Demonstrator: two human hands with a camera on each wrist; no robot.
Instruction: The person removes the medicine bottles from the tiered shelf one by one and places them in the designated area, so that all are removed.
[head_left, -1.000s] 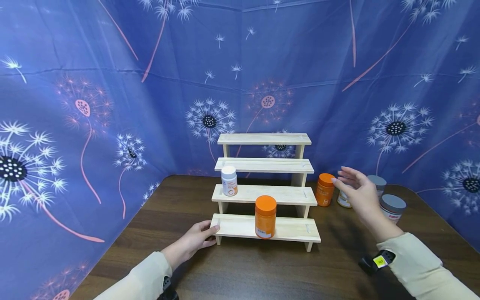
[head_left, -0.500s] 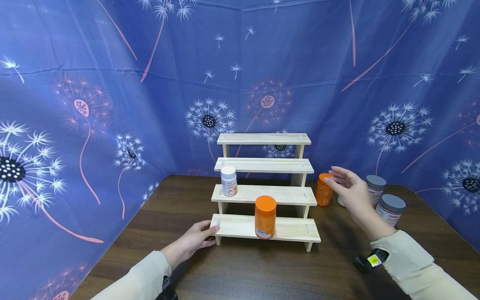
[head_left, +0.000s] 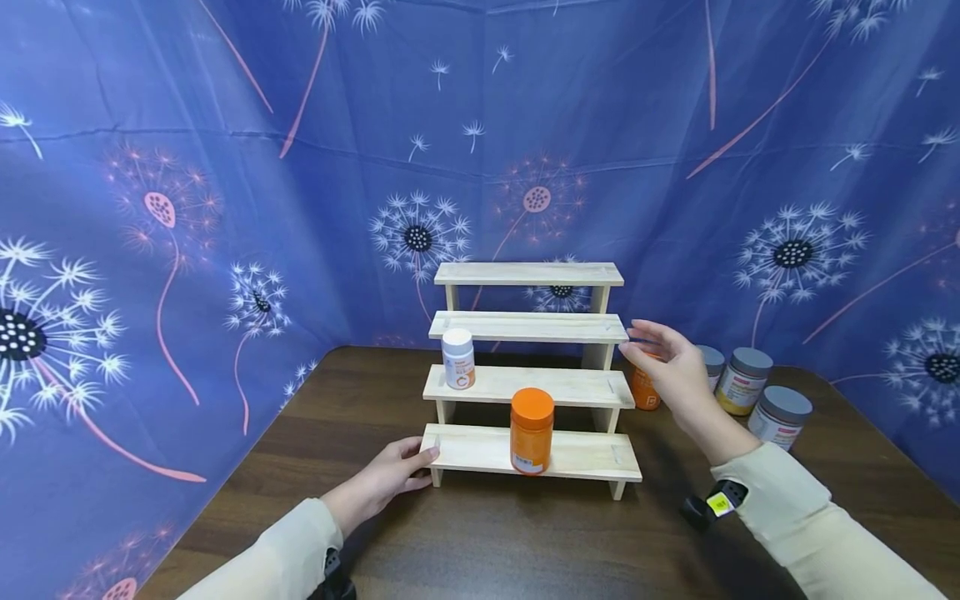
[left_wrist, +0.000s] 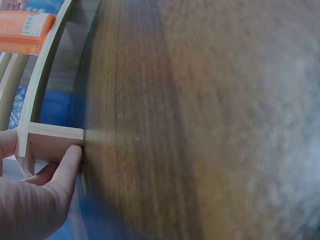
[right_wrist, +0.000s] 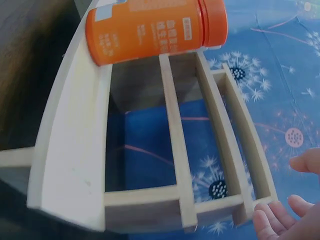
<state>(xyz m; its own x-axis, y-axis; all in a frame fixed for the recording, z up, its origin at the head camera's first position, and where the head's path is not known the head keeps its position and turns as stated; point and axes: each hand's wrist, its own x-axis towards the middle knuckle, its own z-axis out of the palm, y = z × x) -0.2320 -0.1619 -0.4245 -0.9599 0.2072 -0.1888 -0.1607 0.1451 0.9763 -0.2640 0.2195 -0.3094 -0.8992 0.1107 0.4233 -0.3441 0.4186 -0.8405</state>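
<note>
A pale wooden four-step display stand (head_left: 465, 450) stands on the table. My left hand (head_left: 386, 477) grips the left end of its lowest step. In the left wrist view, the fingers (left_wrist: 67, 167) lie against the short leg. An orange jar (head_left: 531, 437) with an orange lid stands upright on that lowest step. One step up, at the left, sits a white bottle (head_left: 459, 362). My right hand (head_left: 675, 375) is beside the right end of the third step, thumb and fingers apart; whether it touches the wood is unclear. Behind it, another orange jar (head_left: 643, 390) is partly hidden.
On the dark wooden table (head_left: 480, 533), several grey-lidded jars stand at the right, among them one jar (head_left: 741, 385) with a yellow-banded label and one nearer jar (head_left: 780, 419). A blue dandelion-print cloth (head_left: 300, 208) hangs behind the table and along its sides.
My right hand has moved left from the grey-lidded jars, past the orange jar, to the stand's right end. The left hand stays on the lowest step.
</note>
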